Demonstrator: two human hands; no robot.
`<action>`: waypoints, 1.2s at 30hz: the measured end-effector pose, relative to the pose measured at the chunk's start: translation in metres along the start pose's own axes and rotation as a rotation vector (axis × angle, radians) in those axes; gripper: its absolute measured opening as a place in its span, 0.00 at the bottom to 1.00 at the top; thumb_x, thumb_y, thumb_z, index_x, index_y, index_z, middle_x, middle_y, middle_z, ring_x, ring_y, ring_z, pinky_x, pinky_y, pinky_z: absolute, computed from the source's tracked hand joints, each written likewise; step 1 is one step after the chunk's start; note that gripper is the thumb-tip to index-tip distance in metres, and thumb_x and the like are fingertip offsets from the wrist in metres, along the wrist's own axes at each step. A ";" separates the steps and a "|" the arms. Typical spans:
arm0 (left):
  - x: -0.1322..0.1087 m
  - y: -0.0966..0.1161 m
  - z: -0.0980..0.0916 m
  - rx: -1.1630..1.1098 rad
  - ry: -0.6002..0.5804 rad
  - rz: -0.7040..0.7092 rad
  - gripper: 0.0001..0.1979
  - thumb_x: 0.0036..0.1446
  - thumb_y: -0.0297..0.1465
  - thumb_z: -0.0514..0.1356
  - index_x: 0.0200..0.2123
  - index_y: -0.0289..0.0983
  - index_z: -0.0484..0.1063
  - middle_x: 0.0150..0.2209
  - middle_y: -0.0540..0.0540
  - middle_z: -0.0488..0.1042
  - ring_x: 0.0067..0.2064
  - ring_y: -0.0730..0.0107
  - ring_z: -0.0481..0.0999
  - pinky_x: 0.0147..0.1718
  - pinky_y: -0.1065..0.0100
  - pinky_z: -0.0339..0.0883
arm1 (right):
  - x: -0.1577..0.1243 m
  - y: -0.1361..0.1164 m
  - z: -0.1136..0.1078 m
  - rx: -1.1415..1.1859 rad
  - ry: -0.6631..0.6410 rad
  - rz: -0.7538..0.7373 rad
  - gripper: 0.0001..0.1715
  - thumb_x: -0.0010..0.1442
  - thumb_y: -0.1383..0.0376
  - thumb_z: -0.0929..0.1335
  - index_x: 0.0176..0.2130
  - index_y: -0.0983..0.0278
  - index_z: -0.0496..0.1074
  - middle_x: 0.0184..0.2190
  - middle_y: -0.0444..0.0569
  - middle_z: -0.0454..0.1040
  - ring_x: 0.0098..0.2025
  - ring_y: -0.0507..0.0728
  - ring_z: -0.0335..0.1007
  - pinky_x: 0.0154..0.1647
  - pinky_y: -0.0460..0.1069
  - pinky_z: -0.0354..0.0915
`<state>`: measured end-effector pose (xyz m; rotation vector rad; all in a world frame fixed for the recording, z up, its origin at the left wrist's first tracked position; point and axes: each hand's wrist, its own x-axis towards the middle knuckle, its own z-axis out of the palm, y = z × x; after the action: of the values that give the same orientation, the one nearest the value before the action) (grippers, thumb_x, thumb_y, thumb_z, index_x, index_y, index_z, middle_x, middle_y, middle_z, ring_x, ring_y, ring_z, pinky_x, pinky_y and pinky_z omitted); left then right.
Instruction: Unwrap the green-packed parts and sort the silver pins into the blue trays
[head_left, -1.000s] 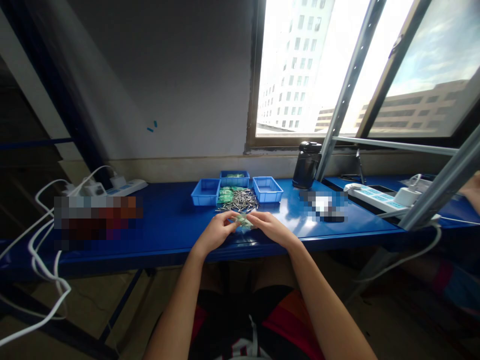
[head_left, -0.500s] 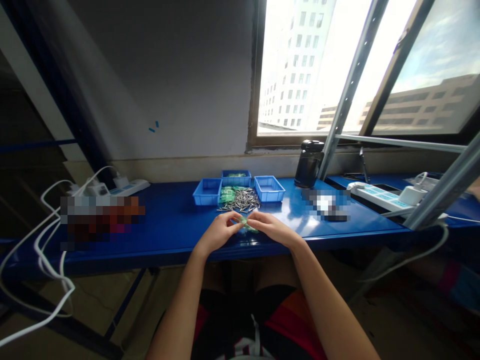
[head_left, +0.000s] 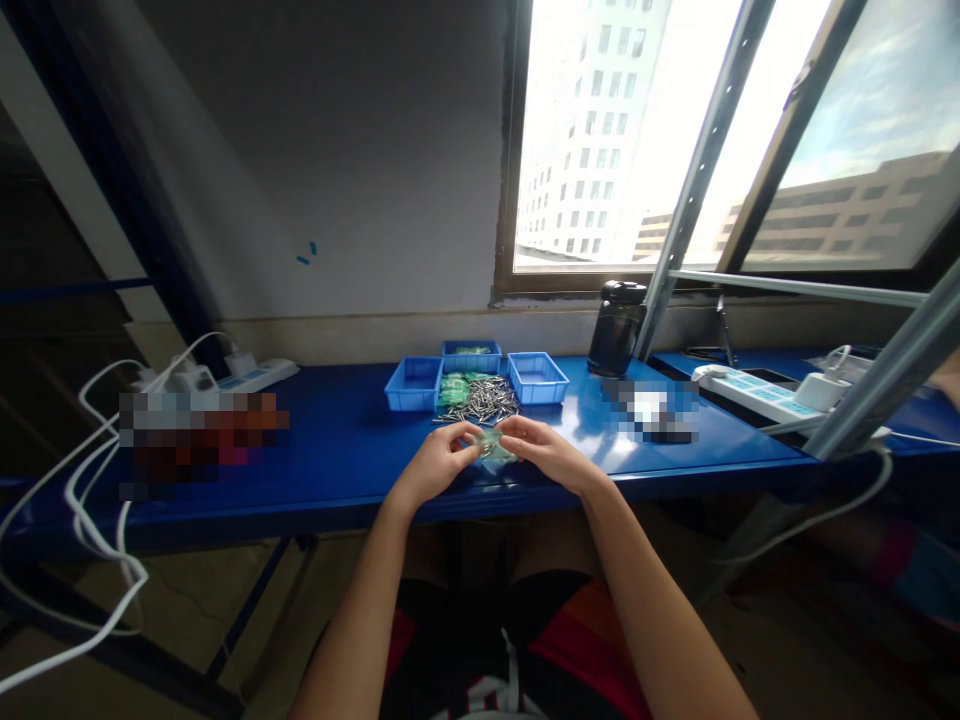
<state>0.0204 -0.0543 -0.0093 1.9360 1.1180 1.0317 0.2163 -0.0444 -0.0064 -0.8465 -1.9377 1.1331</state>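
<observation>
Between my fingertips is a small greenish see-through plastic bag, just above the front part of the blue table. My left hand pinches its left side, thumb and fingers closed. The right side is pinched by my right hand. Whether anything lies inside the bag is too small to tell. Just beyond my hands is a heap of thin silvery metal pieces, perhaps screws. Beside it on the left are several green plastic bags.
Three blue trays surround the heap: one left, one behind holding greenish bags, one right. A black flask stands near the window. Power strips with white cables lie left and right. A metal post rises at right.
The bag between my fingers is spread wider and shows more of its surface. My fingertips have moved slightly apart; otherwise my arms are nearly unmoved.
</observation>
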 end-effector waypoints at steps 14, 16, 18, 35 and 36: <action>0.000 0.000 -0.001 0.002 -0.037 0.004 0.14 0.52 0.38 0.56 0.38 0.35 0.70 0.28 0.51 0.68 0.28 0.74 0.66 0.28 0.73 0.60 | 0.001 0.000 0.003 -0.032 0.004 -0.012 0.17 0.56 0.55 0.65 0.38 0.65 0.70 0.28 0.43 0.67 0.29 0.50 0.59 0.29 0.44 0.56; 0.001 0.001 0.000 -0.009 -0.046 -0.008 0.15 0.52 0.39 0.56 0.39 0.35 0.70 0.27 0.50 0.67 0.27 0.74 0.66 0.27 0.73 0.60 | 0.001 0.002 0.002 -0.013 0.006 -0.008 0.17 0.55 0.55 0.65 0.38 0.65 0.69 0.28 0.43 0.67 0.29 0.50 0.60 0.29 0.44 0.57; 0.001 0.003 0.000 -0.011 -0.062 -0.020 0.17 0.51 0.40 0.56 0.40 0.35 0.69 0.27 0.50 0.67 0.27 0.74 0.65 0.26 0.73 0.60 | 0.001 0.003 0.002 0.002 0.017 -0.008 0.16 0.55 0.55 0.65 0.37 0.65 0.69 0.29 0.44 0.68 0.30 0.50 0.61 0.29 0.45 0.58; -0.001 0.004 -0.001 -0.075 -0.039 -0.010 0.14 0.54 0.38 0.54 0.39 0.35 0.68 0.28 0.50 0.69 0.29 0.72 0.68 0.31 0.71 0.62 | 0.002 0.004 0.004 -0.050 0.032 0.012 0.17 0.54 0.53 0.66 0.32 0.65 0.68 0.25 0.42 0.64 0.28 0.50 0.59 0.29 0.45 0.56; -0.001 0.004 -0.001 -0.071 -0.037 -0.010 0.14 0.55 0.38 0.53 0.40 0.35 0.68 0.28 0.50 0.69 0.29 0.72 0.68 0.31 0.71 0.62 | 0.002 0.003 0.004 -0.062 0.032 0.016 0.17 0.54 0.53 0.65 0.31 0.65 0.68 0.25 0.42 0.64 0.28 0.50 0.58 0.28 0.45 0.56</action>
<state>0.0202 -0.0566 -0.0059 1.8844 1.0560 1.0121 0.2124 -0.0430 -0.0103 -0.9095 -1.9522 1.0673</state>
